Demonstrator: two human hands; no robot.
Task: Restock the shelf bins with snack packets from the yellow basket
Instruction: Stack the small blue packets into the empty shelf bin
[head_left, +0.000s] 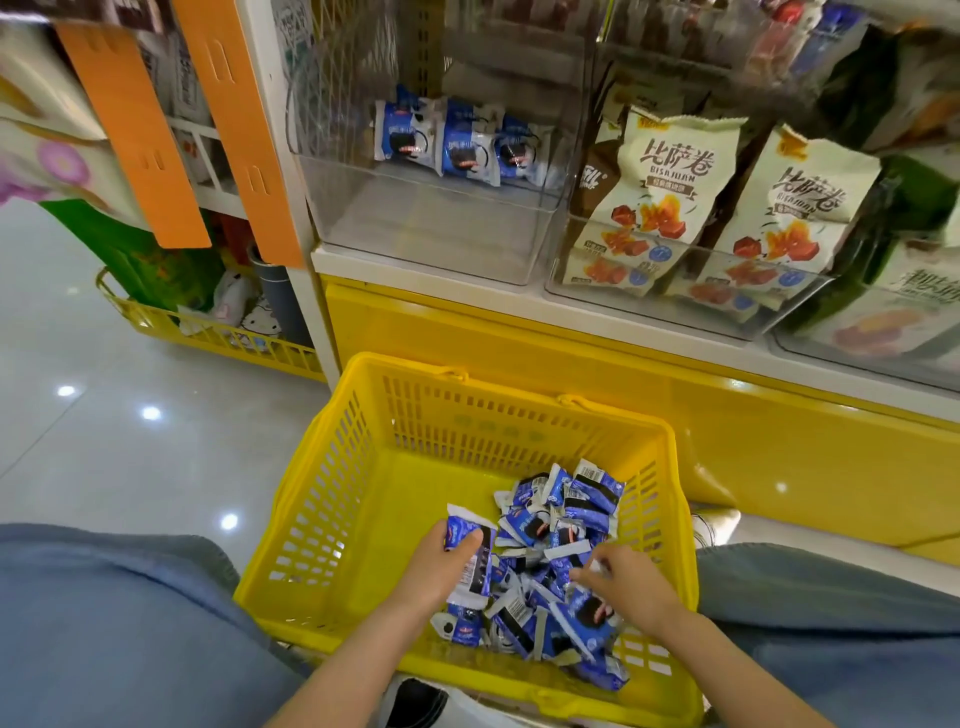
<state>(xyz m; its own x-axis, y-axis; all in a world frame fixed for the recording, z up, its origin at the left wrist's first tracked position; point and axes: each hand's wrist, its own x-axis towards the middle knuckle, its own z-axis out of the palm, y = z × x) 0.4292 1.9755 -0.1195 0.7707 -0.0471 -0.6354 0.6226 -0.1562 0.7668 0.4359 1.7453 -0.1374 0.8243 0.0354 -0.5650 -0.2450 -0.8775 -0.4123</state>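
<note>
Down close, the left hand (441, 564) is curled round a small stack (470, 569) of blue packets. The right hand (631, 579) pinches one packet (597, 565) on the pile of snack packets (550, 525), all inside the yellow basket (322, 467) on the shiny grey floor (130, 467). Behind it stands the shelf with its yellow base (779, 447), where a clear bin (431, 228) has three blue packets (462, 145) at its back, beside a bin of cream bags (660, 192).

glossy plastic basket (332, 499) (perforated), shiny film packets (550, 561), clear bin (431, 249).
</note>
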